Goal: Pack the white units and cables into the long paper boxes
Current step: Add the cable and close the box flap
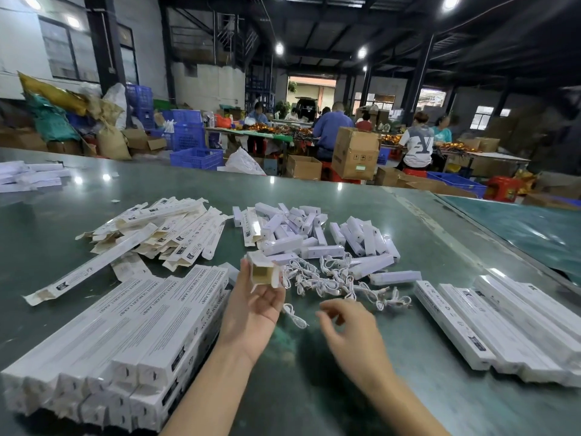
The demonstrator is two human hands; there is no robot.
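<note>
My left hand (254, 305) grips a long paper box (262, 271) with its open end facing me, flaps spread. My right hand (349, 328) hovers just right of it, blurred, fingers loosely curled and holding nothing that I can see. One coiled white cable (295, 316) lies on the table between my hands. A tangle of white cables (339, 281) spreads behind them. Farther back sits a heap of white units (314, 237).
Stacked closed boxes (125, 338) lie at near left, more closed boxes (503, 325) at right, and flat unfolded boxes (163, 231) at back left. All rest on a green table (345, 398). People work at other tables far behind.
</note>
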